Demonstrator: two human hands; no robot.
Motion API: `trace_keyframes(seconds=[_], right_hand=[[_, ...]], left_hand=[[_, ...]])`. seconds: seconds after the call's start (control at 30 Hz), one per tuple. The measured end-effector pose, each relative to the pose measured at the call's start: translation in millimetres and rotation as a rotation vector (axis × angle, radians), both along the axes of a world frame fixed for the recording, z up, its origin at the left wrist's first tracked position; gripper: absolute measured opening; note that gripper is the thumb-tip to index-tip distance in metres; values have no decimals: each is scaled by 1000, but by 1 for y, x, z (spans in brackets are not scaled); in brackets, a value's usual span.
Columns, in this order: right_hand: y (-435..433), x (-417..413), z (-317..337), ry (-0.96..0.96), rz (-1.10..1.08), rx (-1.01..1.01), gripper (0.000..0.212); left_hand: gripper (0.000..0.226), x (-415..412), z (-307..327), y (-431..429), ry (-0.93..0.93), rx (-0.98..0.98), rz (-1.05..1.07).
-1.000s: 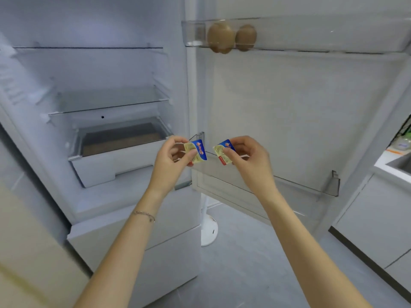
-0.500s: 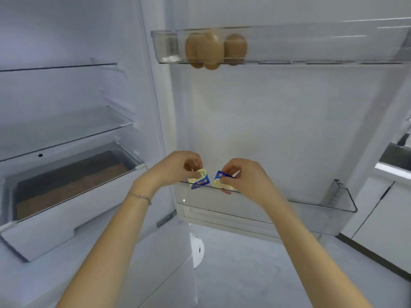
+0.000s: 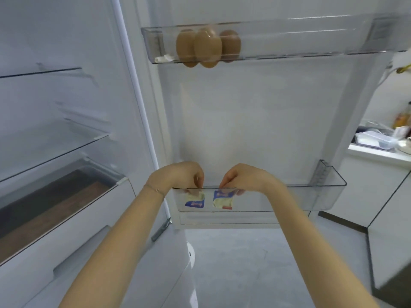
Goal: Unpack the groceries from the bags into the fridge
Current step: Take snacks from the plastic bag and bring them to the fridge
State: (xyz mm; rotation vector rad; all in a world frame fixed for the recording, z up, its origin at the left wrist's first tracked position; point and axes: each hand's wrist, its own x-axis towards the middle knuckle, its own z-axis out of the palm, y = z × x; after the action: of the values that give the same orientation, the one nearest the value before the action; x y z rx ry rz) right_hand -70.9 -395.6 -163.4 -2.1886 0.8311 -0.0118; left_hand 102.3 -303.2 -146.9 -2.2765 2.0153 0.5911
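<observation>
No writing is showing clearly enough to read. The left packet (image 3: 195, 200) is carrying a blue band with pale marks along its lower edge. The right packet (image 3: 223, 199) is showing a blue patch at its top and a red strip at its bottom. The print on both is blurring to smudges behind the clear wall of the door bin (image 3: 311, 197).

A pale grey floor (image 3: 244, 263) is seen below, evenly lit. At the right, white cabinets (image 3: 391, 214) are set on a dark plinth (image 3: 342, 222). Above them, a white counter (image 3: 378, 152) is loaded with 1 clear container (image 3: 375, 138) and 1 orange bottle (image 3: 402, 118), backed by a white wall (image 3: 392, 96).
</observation>
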Motion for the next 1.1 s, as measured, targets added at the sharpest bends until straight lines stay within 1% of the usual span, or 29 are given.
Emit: trace_keyframes(seconds=[0.1, 0.27, 0.4, 0.5, 0.53, 0.6, 0.7, 0.73, 0.8, 0.83, 0.93, 1.03, 1.1], right_hand=[[2, -2, 3, 19, 0, 57, 12], [8, -2, 6, 54, -12, 149, 17], [11, -2, 3, 42, -50, 135, 19], [15, 0, 3, 15, -86, 105, 20], [17, 0, 1, -2, -96, 70, 20], [19, -1, -2, -80, -142, -67, 18], [28, -8, -6, -266, -266, -367, 17], [31, -12, -7, -293, -298, -488, 20], [34, -24, -7, -318, -337, -699, 25], [35, -31, -6, -349, -347, -762, 26], [30, -62, -4, -441, -367, -844, 30], [22, -102, -1, -417, -349, -863, 41], [16, -135, 2, -400, -350, -870, 46]], left_hand=[[19, 1, -1, -3, -34, 34, -17], [11, 5, -4, -4, -20, 56, -41], [12, 7, -5, -1, 9, 52, -58], [18, 8, -6, 2, 32, 6, -66], [20, 8, -7, 4, 42, -23, -63], [20, 9, -10, 7, 80, -100, -43], [17, 5, -16, 11, 183, -284, 28], [17, 0, -19, 12, 209, -360, 50], [20, -14, -22, 13, 166, -494, 59], [23, -22, -23, 14, 115, -558, 52], [31, -50, -23, 10, 40, -743, 15], [51, -87, -19, 1, 9, -851, 27], [56, -120, -16, -9, -10, -920, 26]])
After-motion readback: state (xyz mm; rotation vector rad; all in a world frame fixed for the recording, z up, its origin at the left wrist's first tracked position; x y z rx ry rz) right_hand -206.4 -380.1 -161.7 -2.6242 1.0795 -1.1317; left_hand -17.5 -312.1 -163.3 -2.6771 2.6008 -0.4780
